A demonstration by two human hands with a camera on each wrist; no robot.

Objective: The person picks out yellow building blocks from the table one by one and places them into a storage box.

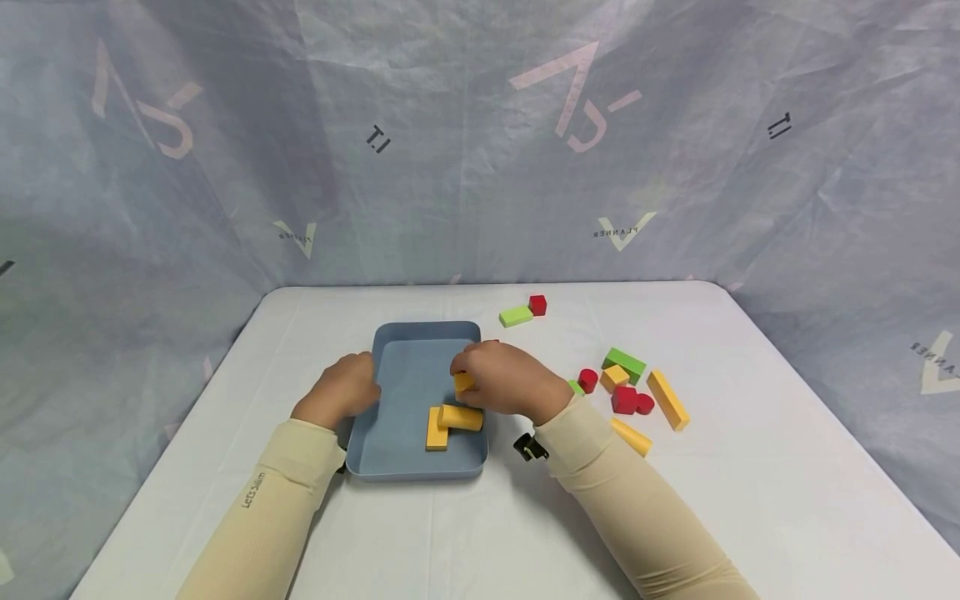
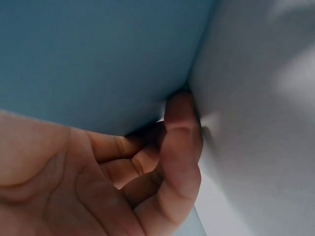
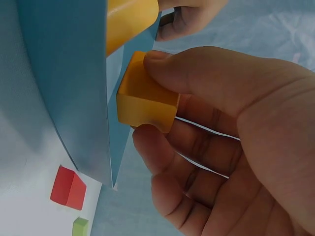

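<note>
We pinch a yellow block (image 3: 142, 110) between thumb and fingers of our right hand (image 1: 513, 379), over the right side of the blue tray (image 1: 401, 387). Our left hand (image 1: 342, 390) grips the tray's left wall, fingers curled against it.

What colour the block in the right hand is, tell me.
Yellow-orange; the block shows best in the right wrist view.

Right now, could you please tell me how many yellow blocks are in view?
6: one cube in the right hand, a flat block and cylinder in the tray, a long bar, another cube and second cylinder right of it; more may be hidden.
</note>
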